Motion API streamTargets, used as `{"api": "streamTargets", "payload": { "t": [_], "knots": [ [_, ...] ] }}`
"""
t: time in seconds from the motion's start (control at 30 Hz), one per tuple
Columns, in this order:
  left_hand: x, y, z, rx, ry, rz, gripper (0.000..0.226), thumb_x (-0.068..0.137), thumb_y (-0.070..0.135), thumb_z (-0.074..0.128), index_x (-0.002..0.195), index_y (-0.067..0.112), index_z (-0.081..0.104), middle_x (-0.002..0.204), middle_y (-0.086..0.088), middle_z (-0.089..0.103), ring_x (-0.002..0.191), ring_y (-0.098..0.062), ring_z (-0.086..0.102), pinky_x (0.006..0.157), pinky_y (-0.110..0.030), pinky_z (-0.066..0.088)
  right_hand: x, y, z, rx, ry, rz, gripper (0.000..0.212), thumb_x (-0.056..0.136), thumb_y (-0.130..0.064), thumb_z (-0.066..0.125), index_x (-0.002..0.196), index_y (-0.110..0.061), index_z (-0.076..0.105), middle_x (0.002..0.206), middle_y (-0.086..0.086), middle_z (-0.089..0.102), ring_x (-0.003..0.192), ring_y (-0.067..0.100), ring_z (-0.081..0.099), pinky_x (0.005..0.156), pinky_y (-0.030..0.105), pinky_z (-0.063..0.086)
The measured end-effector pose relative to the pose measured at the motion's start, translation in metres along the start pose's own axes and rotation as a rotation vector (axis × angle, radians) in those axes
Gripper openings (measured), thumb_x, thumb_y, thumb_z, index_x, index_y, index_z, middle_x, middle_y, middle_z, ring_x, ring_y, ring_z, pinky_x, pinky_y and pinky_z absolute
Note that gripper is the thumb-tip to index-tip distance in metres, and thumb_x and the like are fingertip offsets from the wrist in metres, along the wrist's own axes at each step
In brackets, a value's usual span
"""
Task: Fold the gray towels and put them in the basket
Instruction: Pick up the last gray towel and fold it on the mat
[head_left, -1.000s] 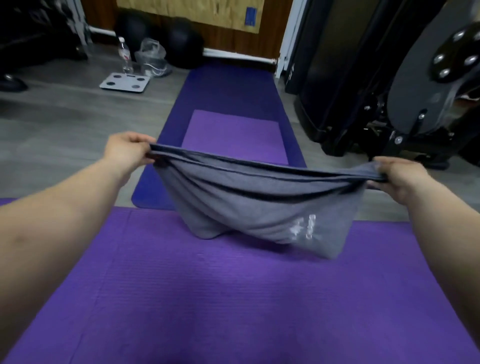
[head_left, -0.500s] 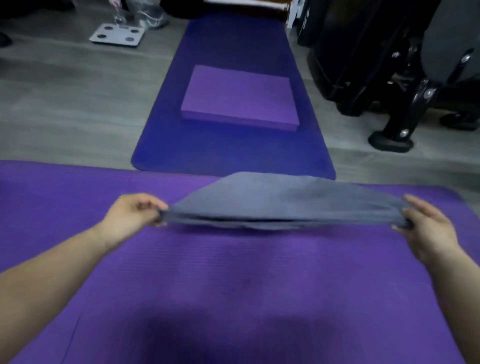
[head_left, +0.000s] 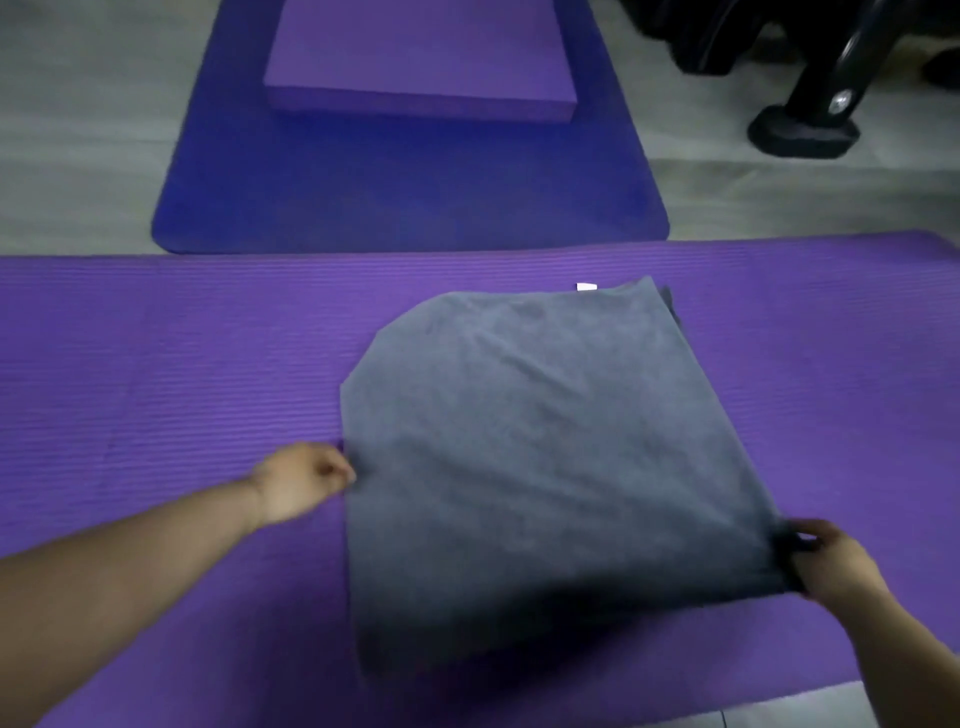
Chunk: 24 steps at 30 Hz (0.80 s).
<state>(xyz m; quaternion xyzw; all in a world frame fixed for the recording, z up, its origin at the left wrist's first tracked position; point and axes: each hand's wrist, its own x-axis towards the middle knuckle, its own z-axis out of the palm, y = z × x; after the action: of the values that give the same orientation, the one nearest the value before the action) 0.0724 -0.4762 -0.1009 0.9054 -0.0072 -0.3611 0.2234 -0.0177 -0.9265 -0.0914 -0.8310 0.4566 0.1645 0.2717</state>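
Head view: gray towel (head_left: 540, 457) between hands

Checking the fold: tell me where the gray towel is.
In the head view, the gray towel lies right of centre on the purple mat, the left hand and right hand pinching its near corners.

A home gym or exercise room. A ribbed purple exercise mat (head_left: 156, 374) covers the pale gray wood-look floor (head_left: 78, 156) in the foreground. Beyond it lies a dark blue exercise mat (head_left: 405, 192) with a thick purple foam pad (head_left: 421, 57) resting on it. At upper right stands the black foot of a workout machine (head_left: 802, 132).
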Motion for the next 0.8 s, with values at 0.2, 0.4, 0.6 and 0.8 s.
{"api": "streamTargets", "payload": {
  "t": [0.2,0.4,0.6,0.8],
  "knots": [
    [0.080,0.010,-0.026,-0.498,0.527,-0.286,0.040,0.096,0.016,0.042,0.124,-0.011,0.043,0.126,-0.031,0.051,0.119,-0.039,0.049,0.101,-0.036,0.035,-0.003,-0.029,0.051,-0.603,0.191,-0.540,0.049,0.070,-0.012,0.046,0.112,0.010,0.060,0.111,0.035,0.059,0.094,0.050,0.061,0.078,0.054,0.051],
    [0.110,0.018,-0.021,-0.501,0.459,-0.450,0.050,0.097,0.031,0.036,0.105,-0.013,0.058,0.117,-0.035,0.056,0.118,-0.043,0.049,0.102,-0.041,0.038,-0.017,-0.050,0.093,-0.773,-0.112,-0.612,0.065,0.070,-0.021,0.050,0.133,-0.003,0.046,0.141,0.028,0.037,0.127,0.041,0.043,0.099,0.047,0.043],
    [0.096,0.064,0.008,-0.490,0.581,-0.080,0.019,0.086,0.010,0.055,0.085,-0.005,0.066,0.085,-0.019,0.062,0.090,-0.018,0.058,0.073,-0.022,0.045,-0.010,-0.038,0.106,-0.868,-0.116,-0.604,0.059,0.036,-0.025,0.064,0.089,-0.002,0.073,0.093,0.026,0.070,0.075,0.042,0.069,0.050,0.044,0.054],
    [0.070,0.080,0.047,-0.057,0.392,0.585,0.041,0.069,0.054,0.047,0.065,0.022,0.072,0.068,0.003,0.066,0.071,-0.009,0.058,0.072,-0.021,0.035,-0.009,-0.039,0.102,-0.896,-0.096,-0.662,0.061,0.034,-0.028,0.061,0.088,-0.003,0.073,0.092,0.024,0.070,0.075,0.040,0.070,0.049,0.041,0.054]
  ]
}}
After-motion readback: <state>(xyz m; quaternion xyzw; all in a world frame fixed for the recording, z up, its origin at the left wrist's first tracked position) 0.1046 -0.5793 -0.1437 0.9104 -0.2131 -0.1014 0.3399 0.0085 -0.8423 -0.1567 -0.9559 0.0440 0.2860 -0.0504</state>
